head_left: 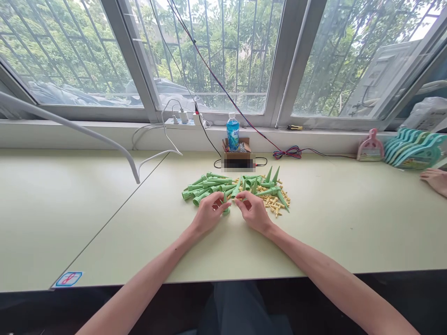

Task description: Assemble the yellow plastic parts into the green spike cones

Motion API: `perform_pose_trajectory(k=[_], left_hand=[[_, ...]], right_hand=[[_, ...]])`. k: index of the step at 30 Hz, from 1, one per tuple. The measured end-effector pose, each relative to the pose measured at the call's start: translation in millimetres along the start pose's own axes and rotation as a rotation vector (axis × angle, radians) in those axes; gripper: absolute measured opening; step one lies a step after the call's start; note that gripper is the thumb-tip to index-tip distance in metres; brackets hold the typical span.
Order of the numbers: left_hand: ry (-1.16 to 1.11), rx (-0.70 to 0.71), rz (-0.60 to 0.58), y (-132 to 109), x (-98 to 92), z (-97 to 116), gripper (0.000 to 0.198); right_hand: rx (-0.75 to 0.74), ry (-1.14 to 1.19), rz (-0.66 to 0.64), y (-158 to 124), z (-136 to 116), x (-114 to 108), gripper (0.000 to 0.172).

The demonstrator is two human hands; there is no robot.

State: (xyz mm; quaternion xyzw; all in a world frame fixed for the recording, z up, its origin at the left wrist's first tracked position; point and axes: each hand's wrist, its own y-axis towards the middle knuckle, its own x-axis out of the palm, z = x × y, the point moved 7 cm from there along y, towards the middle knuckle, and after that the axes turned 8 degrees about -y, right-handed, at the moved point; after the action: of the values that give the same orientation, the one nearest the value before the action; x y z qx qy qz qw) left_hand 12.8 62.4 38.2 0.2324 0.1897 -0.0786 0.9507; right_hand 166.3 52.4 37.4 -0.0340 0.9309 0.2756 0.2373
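Note:
My left hand (208, 211) is closed round a green plastic plant-watering spike (226, 211), which stands tip up with its wide end near the table. To its right, my right hand (255, 215) pinches a small pale-yellow plastic piece (236, 199), partly hidden by the fingers. The two hands are close together but apart. Behind my left hand lies a heap of green hollow spikes (211, 183). Beyond and beside my right hand, more green spikes (282, 201) lie among many small yellow valve-like pieces (276, 204).
A small cardboard box (246, 143) with a blue bottle (233, 132) stands behind the heap. Coiled wires (288, 152) lie beside it. A white tube (104, 137) hangs at left. Dustpans (414, 149) stand at right, near another person's hand (436, 180). The table edge (244, 280) is close.

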Motion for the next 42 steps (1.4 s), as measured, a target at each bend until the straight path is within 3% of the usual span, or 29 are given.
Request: perform_pose_trajectory(k=[6, 11, 18, 24, 42], left_hand=[[0.088, 0.037, -0.026, -1, 1.6, 7, 0.024], [0.066, 0.028, 0.023, -1, -4.6, 8, 0.029], [0.205, 0.094, 0.033, -3, -5.6, 15, 0.023], [0.282, 0.096, -0.032, -3, 1.7, 5, 0.04], [0.21, 0.081, -0.076, -3, 5.8, 3, 0.033]], right_hand=[[-0.003, -0.017, 0.002, 0, 1, -1, 0.017], [0.013, -0.028, -0.012, 0, 2, 1, 0.017], [0.001, -0.043, -0.035, 0, 4, 4, 0.015], [0.005, -0.071, -0.073, 0, 10, 8, 0.016], [0.004, -0.035, -0.112, -2, 10, 15, 0.012]])
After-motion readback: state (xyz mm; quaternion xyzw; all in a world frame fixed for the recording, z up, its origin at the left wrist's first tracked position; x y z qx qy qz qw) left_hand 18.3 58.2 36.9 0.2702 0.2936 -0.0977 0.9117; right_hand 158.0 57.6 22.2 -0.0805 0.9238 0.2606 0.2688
